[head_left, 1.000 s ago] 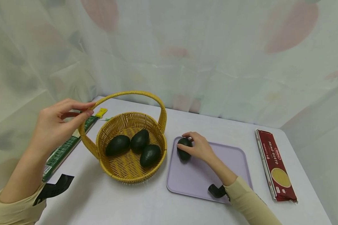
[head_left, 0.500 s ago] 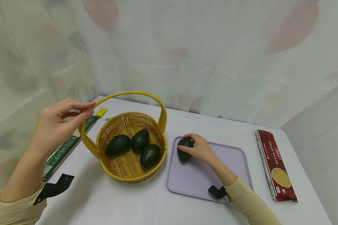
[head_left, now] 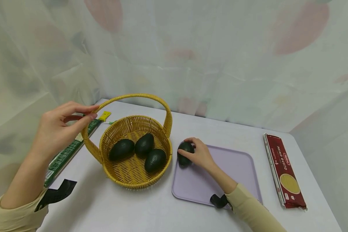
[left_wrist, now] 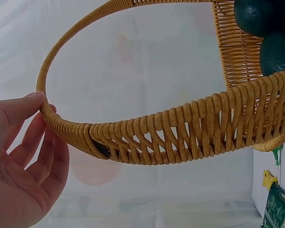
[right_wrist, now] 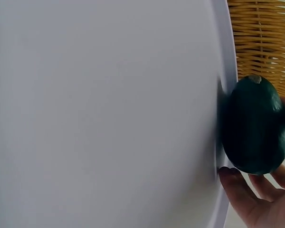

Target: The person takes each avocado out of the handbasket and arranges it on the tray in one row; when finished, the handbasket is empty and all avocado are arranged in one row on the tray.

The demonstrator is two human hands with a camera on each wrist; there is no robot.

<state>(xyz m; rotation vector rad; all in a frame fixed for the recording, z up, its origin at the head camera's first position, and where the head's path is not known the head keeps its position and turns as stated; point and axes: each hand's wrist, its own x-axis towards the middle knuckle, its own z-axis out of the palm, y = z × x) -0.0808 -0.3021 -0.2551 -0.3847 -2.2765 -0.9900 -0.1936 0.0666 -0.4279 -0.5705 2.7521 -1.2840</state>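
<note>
A yellow wicker basket (head_left: pixel 133 186) with a tall hoop handle stands on the table at centre-left. Inside it lie three dark green avocados (head_left: pixel 155 160). My left hand (head_left: pixel 58 129) pinches the left side of the basket handle (left_wrist: pixel 61 128) between thumb and fingers. Over the left edge of a lilac tray (head_left: pixel 226 174), my right hand (head_left: pixel 201 155) grips another avocado (head_left: pixel 185 154), thumb on the near side and fingers on the far side. In the right wrist view this avocado (right_wrist: pixel 255 128) covers part of the tray rim, with basket weave just beyond it.
A green package with a yellow end (head_left: pixel 68 151) lies left of the basket, partly behind my left hand. A red spaghetti pack (head_left: pixel 284 170) lies right of the tray. A patterned curtain (head_left: pixel 206 64) hangs behind the white table (head_left: pixel 150 212).
My right hand has shifted slightly left with the avocado, from inside the tray to its left edge. The left hand and the basket have stayed in place.
</note>
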